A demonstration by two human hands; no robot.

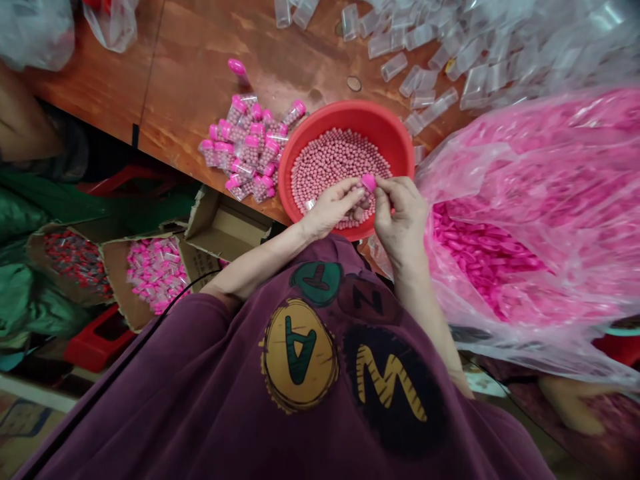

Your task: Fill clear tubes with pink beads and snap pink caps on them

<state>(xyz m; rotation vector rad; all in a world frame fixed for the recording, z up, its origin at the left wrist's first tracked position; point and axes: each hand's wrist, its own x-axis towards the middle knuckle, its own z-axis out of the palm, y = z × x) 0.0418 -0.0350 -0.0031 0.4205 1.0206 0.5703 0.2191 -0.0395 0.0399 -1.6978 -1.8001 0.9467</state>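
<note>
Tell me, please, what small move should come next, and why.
Perhaps press the pink cap home with the right hand, since it sits between that and the left hand above the red bowl of beads, and pink-capped containers lie piled nearby. Whether it's already seated is unclear.

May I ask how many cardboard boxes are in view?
3, left of the bowl: left box with red-grey pieces, middle box with pink vials, right box nearest it. More may be hidden.

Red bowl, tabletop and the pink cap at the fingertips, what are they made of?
Red bowl: probably slightly glossy plastic, with a smooth, evenly coloured wall. Tabletop: perhaps varnished wood or wood-look sheet, streaky brown with soft sheen. Pink cap: likely opaque plastic, evenly coloured; finish too small to judge.
</note>
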